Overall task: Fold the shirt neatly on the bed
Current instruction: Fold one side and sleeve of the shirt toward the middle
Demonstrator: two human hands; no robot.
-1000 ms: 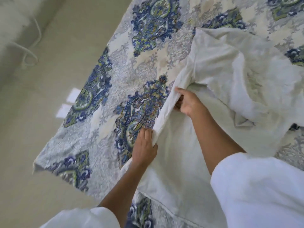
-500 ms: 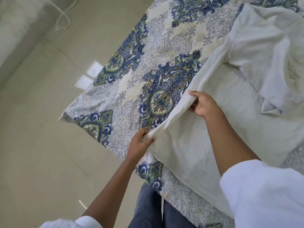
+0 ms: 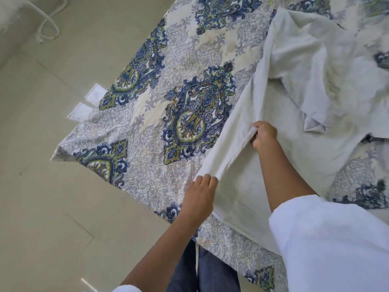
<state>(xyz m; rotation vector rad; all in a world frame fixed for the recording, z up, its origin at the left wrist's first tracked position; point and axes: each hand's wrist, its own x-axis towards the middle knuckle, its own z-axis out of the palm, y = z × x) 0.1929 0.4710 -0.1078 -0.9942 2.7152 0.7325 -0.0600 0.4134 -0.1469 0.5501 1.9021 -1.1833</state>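
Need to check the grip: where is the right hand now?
In the head view, the right hand sits right of centre, pinching the shirt's raised side edge, up from the left hand.

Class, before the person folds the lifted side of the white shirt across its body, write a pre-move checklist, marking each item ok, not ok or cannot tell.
1. Left hand pinches the shirt's side edge near the hem: ok.
2. Right hand grips the same edge further up: ok.
3. Edge between the hands runs taut and straight: ok.
4. Shirt body under the fold lies flat: ok, only light creases.
5. Far end near the bunched sleeve is smoothed out: not ok, it is rumpled.
6. Shirt fully supported on the patterned bedspread: cannot tell, the right sleeve hides part.
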